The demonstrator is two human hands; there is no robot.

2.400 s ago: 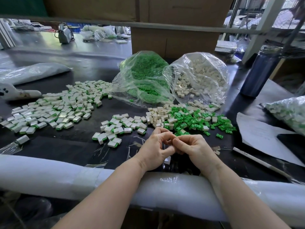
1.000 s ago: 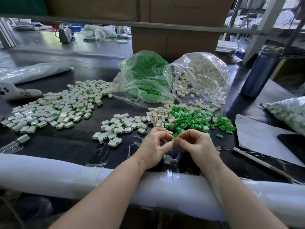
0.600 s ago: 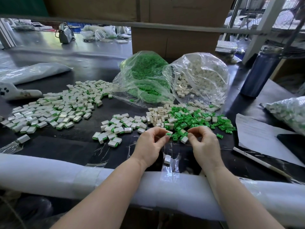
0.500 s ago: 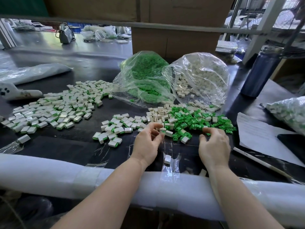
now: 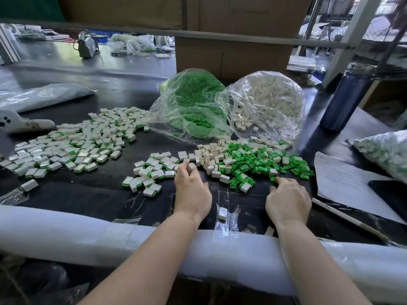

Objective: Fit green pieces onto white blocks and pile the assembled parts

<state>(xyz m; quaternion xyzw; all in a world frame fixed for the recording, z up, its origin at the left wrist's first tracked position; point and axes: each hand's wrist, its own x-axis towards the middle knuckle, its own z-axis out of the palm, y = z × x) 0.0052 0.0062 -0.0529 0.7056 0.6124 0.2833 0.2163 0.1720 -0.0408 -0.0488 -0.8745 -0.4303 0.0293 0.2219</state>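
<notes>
A loose heap of white blocks and green pieces lies mid-table. To its left is a small pile of assembled parts, and a larger assembled pile spreads far left. My left hand reaches to the right edge of the small pile, fingers extended onto a white part there and thumb held apart. My right hand lies palm down at the near edge of the green pieces, its fingertips touching one. A single white block sits between my wrists.
A clear bag of green pieces and a clear bag of white blocks lie open behind the heap. A dark bottle, a paper sheet and another filled bag stand right. A white padded roll lines the near edge.
My hands were joined over one part, then separated. The left hand moved left to the small assembled pile; the right hand moved right and forward to the green pieces.
</notes>
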